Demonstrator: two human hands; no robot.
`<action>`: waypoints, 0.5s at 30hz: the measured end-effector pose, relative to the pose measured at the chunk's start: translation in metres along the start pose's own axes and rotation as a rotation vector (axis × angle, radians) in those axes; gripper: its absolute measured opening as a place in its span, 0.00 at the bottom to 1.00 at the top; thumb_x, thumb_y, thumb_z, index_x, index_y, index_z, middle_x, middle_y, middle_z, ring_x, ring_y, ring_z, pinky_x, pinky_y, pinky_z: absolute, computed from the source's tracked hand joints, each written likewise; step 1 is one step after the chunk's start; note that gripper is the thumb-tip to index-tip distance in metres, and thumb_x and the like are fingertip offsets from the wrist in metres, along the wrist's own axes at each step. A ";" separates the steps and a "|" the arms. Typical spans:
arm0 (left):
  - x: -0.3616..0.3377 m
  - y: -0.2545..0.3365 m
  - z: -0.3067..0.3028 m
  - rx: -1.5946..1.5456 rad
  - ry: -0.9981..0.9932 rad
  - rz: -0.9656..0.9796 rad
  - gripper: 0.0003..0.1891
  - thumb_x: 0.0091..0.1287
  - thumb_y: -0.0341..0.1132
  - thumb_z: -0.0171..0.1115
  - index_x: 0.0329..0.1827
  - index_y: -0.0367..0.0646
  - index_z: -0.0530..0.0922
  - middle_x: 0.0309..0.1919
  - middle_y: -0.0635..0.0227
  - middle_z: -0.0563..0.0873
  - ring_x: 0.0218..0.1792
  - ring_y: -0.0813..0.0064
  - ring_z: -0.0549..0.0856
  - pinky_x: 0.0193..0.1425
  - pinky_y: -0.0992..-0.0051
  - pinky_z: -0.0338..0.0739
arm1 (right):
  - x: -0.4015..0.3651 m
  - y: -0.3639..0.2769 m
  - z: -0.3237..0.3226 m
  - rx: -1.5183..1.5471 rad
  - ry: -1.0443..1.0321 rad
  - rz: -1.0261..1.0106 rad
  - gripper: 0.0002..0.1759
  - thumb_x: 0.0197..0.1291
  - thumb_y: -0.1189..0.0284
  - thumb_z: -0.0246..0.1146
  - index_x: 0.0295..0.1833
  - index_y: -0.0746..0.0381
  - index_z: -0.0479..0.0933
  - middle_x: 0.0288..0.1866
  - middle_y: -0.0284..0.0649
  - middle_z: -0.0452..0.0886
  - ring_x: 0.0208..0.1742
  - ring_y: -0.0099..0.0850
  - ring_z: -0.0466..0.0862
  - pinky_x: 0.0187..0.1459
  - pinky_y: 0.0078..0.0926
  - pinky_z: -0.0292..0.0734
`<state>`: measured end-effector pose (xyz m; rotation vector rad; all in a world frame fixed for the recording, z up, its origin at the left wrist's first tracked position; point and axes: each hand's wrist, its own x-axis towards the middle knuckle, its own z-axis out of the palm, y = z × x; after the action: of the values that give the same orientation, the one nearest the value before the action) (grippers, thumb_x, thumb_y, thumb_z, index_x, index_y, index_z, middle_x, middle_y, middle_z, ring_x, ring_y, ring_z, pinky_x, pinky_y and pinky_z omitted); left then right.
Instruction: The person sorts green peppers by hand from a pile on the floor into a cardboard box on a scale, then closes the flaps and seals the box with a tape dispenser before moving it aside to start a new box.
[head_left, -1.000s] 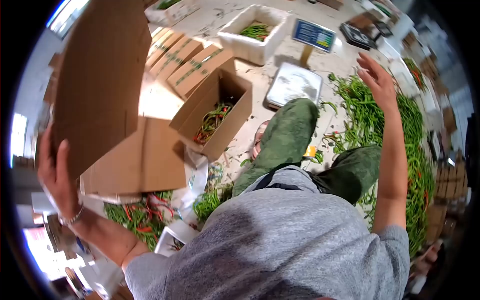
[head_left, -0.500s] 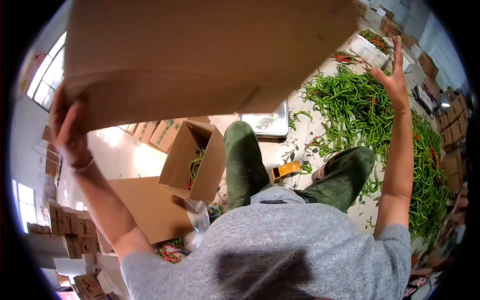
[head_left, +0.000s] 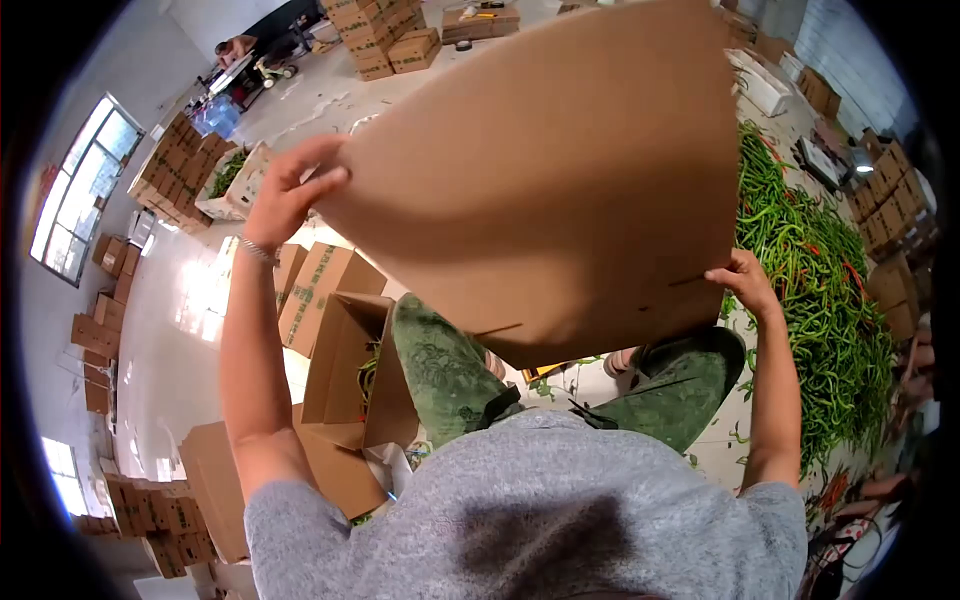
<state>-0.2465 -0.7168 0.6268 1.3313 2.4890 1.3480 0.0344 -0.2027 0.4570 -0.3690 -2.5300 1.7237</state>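
A large flat cardboard piece (head_left: 560, 190), slightly bowed, is held up in front of me over my knees. My left hand (head_left: 295, 192) grips its left edge, thumb and fingers closed on it. On the right, my right hand (head_left: 748, 283) pinches the lower right edge. Slits run in from its lower part. The scale is hidden behind the cardboard, and only a sliver of a yellow object (head_left: 543, 371) shows beneath it.
An open carton (head_left: 335, 375) with some chillies inside stands by my left knee, with flattened cardboard (head_left: 215, 480) beside it. A long heap of green and red chillies (head_left: 810, 300) covers the floor at right. Stacked cartons (head_left: 180, 170) stand farther back.
My right hand was raised with its fingers apart; now it has come down and holds the cardboard. My left hand and the cardboard have shifted right, and the sheet's lower edge hangs lower.
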 end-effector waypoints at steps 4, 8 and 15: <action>0.035 -0.104 0.055 -0.026 0.538 -0.140 0.30 0.65 0.41 0.57 0.69 0.44 0.61 0.65 0.56 0.67 0.63 0.62 0.67 0.65 0.65 0.62 | 0.000 -0.114 0.083 -0.376 -0.025 -0.305 0.20 0.50 0.61 0.64 0.44 0.64 0.77 0.36 0.41 0.80 0.36 0.34 0.80 0.41 0.27 0.74; 0.053 -0.097 0.161 -0.495 0.527 -0.450 0.41 0.62 0.51 0.59 0.73 0.47 0.47 0.69 0.54 0.57 0.68 0.59 0.60 0.70 0.61 0.54 | 0.104 -0.040 0.182 -0.768 0.059 -0.403 0.12 0.44 0.61 0.59 0.30 0.57 0.80 0.23 0.44 0.78 0.26 0.42 0.80 0.28 0.42 0.73; 0.061 -0.226 0.235 0.489 0.607 -0.731 0.57 0.54 0.66 0.58 0.72 0.34 0.41 0.72 0.44 0.44 0.73 0.51 0.42 0.73 0.57 0.41 | 0.096 -0.024 0.249 -0.922 -0.027 -0.364 0.09 0.43 0.69 0.59 0.29 0.60 0.83 0.29 0.44 0.83 0.32 0.40 0.83 0.31 0.37 0.77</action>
<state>-0.3485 -0.5753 0.3443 -0.1199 3.3149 1.0852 -0.1078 -0.4158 0.3779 0.0987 -2.9970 0.3796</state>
